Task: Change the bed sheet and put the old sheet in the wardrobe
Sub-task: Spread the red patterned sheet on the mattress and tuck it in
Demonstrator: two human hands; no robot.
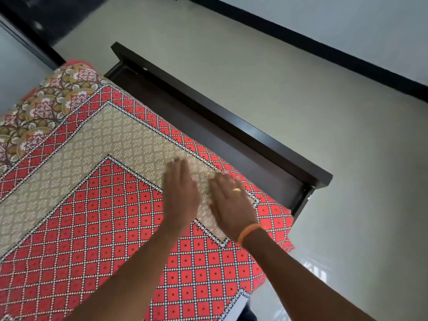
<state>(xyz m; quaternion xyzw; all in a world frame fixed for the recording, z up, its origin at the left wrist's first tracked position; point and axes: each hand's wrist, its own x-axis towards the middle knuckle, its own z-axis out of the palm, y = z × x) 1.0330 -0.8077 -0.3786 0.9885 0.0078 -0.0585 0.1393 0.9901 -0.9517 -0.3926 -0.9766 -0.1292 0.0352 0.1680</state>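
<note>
Both hands, left hand (181,193) and right hand (231,202), lie flat, fingers straight, gripping nothing, pressing the sheet (99,205) near the bed's far right edge, likely to smooth it.

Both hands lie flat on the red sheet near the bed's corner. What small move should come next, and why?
Probably sweep both hands outward toward the footboard: the left hand and right hand lie flat on the sheet, whose corner looks loose.
</note>
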